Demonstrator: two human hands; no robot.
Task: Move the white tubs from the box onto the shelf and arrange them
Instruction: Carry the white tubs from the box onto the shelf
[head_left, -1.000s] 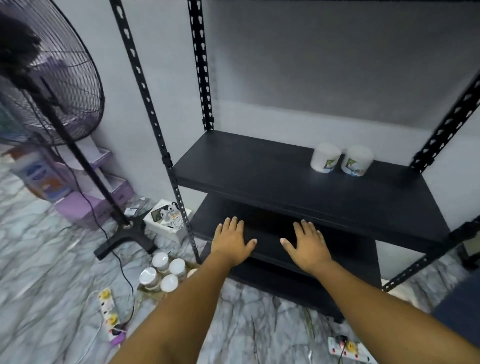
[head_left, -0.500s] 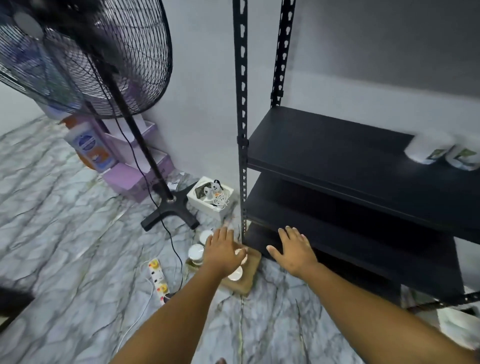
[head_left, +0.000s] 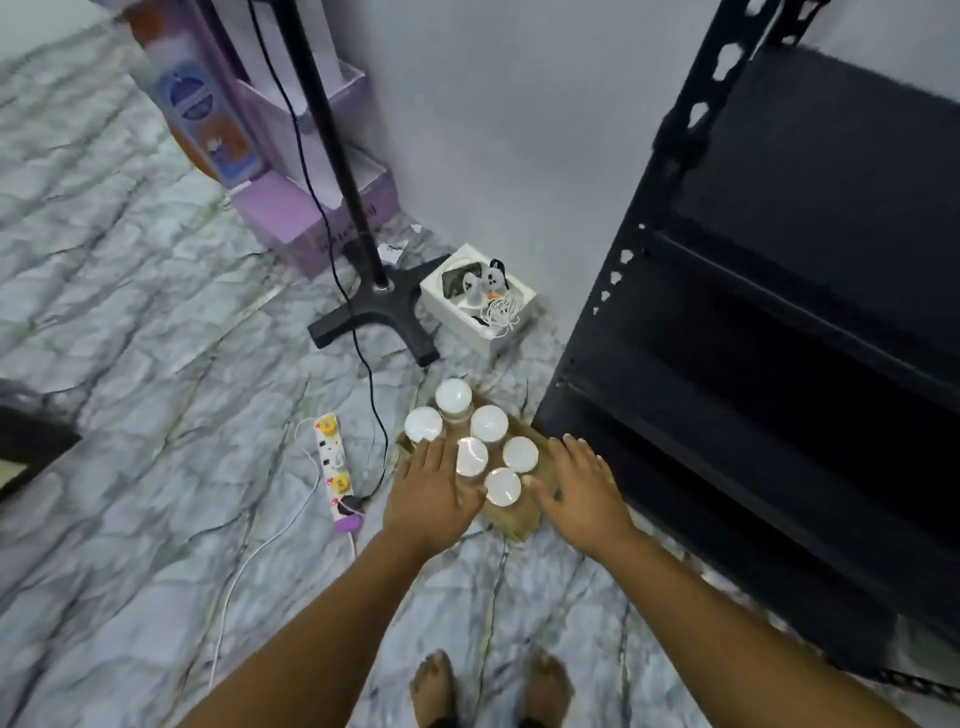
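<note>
So, six white tubs (head_left: 489, 422) stand upright with lids facing up, clustered in a low brown cardboard box (head_left: 524, 519) on the marble floor (head_left: 156, 415), right at the corner of the black shelf (head_left: 779, 322). The cluster runs roughly from the near right to the far left. Left hand (head_left: 431, 499) and right hand (head_left: 582, 493) hover over it on either side, fingers spread flat, gripping nothing. Beyond the box: one fan stand (head_left: 379, 306), one white tray of cables (head_left: 478, 296), one power strip (head_left: 335, 467) to the left.

2 bare forearms, no sleeves, and 2 bare feet (head_left: 491, 688) below.
</note>
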